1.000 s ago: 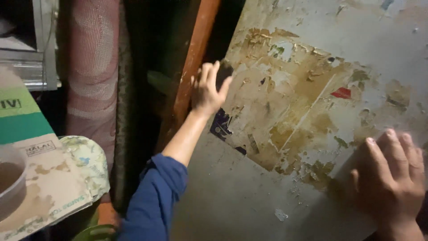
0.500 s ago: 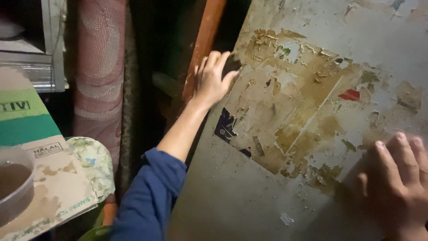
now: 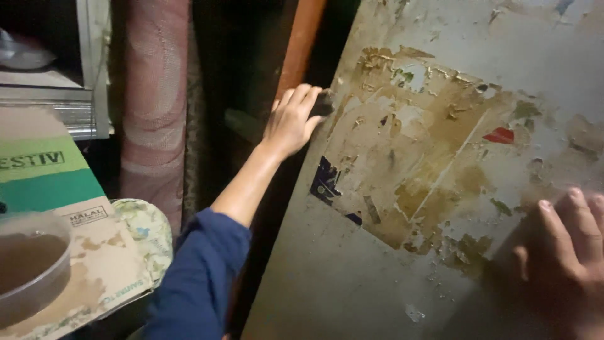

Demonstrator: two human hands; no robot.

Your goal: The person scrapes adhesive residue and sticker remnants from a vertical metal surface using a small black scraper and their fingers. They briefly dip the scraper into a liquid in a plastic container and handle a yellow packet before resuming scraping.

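Panel [image 3: 440, 189], grey, peeling: your left hand [image 3: 292, 119] has crept up far left edge, fingers curled gripping it; right hand [image 3: 566, 252] still flat, fingers spread, near right.

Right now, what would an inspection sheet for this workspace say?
Surface: leaning grey panel, paint flaking, torn brown paper remnants stuck on.
Job's things: the panel only.
Clutter: cardboard box, plastic bowl of brown liquid on it, floral item beside.
Hands: left hand grips the panel's left edge; right hand lies flat on its face.
Cables: nothing seen.
Surroundings: rolled carpet, orange pole, dim shelving.
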